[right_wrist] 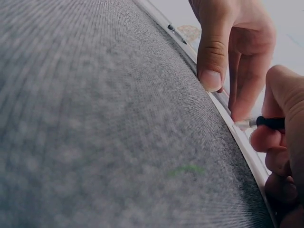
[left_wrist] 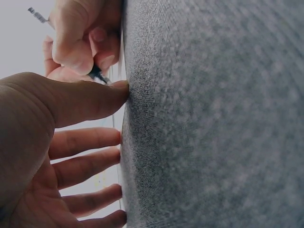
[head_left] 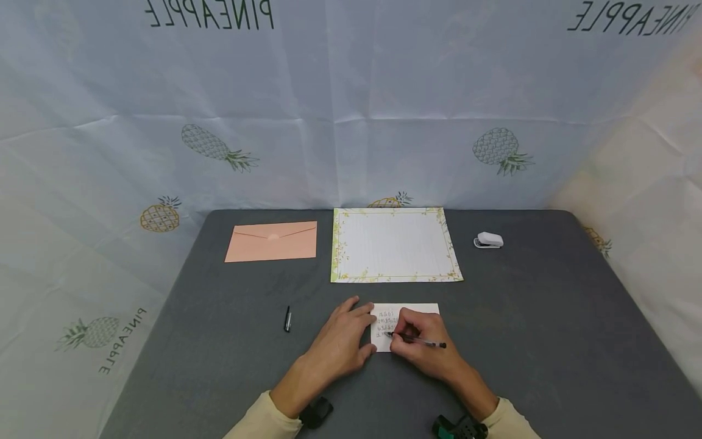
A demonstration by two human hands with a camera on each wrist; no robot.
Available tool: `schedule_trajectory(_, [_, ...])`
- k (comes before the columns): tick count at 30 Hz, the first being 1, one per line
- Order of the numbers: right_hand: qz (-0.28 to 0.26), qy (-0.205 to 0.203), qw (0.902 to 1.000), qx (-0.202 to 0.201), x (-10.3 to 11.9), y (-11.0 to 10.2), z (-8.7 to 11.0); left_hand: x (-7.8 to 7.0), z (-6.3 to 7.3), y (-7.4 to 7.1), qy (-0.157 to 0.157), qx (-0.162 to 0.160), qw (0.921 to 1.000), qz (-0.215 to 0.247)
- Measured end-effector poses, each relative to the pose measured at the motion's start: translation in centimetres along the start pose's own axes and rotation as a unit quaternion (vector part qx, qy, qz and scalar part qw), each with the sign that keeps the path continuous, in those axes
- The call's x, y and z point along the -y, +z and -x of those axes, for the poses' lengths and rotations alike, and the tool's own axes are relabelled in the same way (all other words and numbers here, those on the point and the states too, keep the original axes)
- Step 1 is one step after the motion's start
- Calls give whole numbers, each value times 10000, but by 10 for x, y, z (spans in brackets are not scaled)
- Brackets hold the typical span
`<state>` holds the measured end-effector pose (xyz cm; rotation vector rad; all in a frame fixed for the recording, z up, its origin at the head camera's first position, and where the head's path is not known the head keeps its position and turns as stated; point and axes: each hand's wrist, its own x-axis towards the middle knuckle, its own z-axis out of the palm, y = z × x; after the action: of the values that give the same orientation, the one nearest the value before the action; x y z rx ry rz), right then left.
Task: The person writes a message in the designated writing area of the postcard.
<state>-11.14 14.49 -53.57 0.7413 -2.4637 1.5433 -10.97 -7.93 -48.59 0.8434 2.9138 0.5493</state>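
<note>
My right hand (head_left: 425, 342) pinches a pen (head_left: 430, 343), its tip down on a small white note card (head_left: 384, 346) that carries several lines of handwriting. Along the card's left edge rests my left hand (head_left: 339, 341), fingers spread and extended, thumb near the lower left corner. In the left wrist view the thumb (left_wrist: 90, 97) and fingertips come down on the grey surface and card edge. The right wrist view shows the pen's dark grip (right_wrist: 270, 122) between thumb and fingers. Part of the card is hidden under the right hand.
A pen cap (head_left: 287, 319) lies left of my left hand. Farther back on the grey table (head_left: 521, 341) are a peach envelope (head_left: 274, 244), a large white sheet with a floral border (head_left: 395, 244) and a white stapler (head_left: 489, 240). A pineapple-print curtain (head_left: 351, 152) hangs behind.
</note>
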Motion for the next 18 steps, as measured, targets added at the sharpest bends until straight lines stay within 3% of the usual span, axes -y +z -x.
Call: schedule_trajectory(18, [139,24,9999,-69,2,-1,0,0,0,0,39,-43,10000,42])
